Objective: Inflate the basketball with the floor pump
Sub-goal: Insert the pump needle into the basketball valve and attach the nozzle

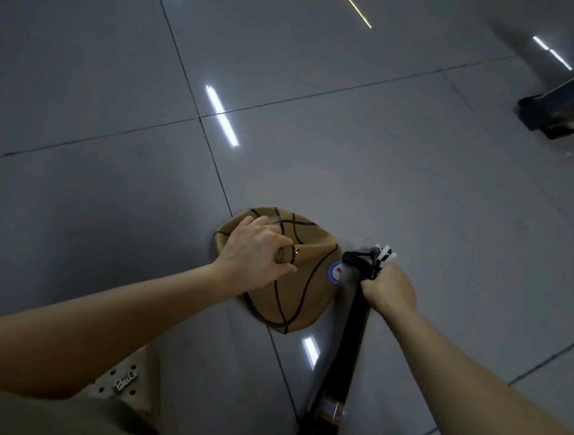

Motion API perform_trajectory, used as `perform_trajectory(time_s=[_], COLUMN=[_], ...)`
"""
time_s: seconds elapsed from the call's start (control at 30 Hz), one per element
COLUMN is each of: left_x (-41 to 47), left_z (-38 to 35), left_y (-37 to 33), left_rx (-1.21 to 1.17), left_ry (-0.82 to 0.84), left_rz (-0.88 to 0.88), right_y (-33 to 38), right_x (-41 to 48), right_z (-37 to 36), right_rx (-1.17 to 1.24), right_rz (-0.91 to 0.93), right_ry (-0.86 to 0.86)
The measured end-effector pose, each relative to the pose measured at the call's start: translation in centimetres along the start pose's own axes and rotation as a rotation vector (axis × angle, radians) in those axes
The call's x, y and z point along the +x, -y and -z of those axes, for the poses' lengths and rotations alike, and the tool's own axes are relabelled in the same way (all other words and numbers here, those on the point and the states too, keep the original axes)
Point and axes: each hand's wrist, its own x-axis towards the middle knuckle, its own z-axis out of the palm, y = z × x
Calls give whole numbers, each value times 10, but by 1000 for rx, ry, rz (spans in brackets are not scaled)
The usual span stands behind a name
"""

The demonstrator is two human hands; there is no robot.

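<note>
A tan, deflated basketball (pixel 293 296) with black seams lies crumpled on the grey tiled floor. My left hand (pixel 252 252) pinches a fold of it around the valve, where a small metal needle tip shows. To its right lies the black floor pump (pixel 348 344), its barrel running down toward the bottom edge. My right hand (pixel 387 287) grips the pump near its upper end, beside the black handle and some white plastic bits. The pump's base is near the bottom of the frame.
Glossy grey floor tiles (pixel 351 154) spread all around with dark grout lines. A dark metal furniture foot (pixel 551 113) stands at the far right. My perforated beige shoe (pixel 125 379) is at lower left.
</note>
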Motion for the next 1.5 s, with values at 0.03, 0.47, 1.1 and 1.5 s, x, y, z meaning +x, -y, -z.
perform_trajectory(time_s=[0.03, 0.47, 1.1, 1.5], left_x=[2, 70, 37, 48], left_z=[3, 33, 46, 61], left_y=[-1, -101, -133, -113], left_rx=[9, -325, -469, -943], left_ry=[38, 523, 34, 445], left_rz=[12, -138, -507, 484], right_y=[-4, -22, -72, -100], right_x=[-3, -69, -81, -54], right_z=[5, 25, 35, 32], right_rx=[10, 211, 1235, 783], right_rz=[-7, 346, -34, -256], right_ry=[-25, -130, 257, 92])
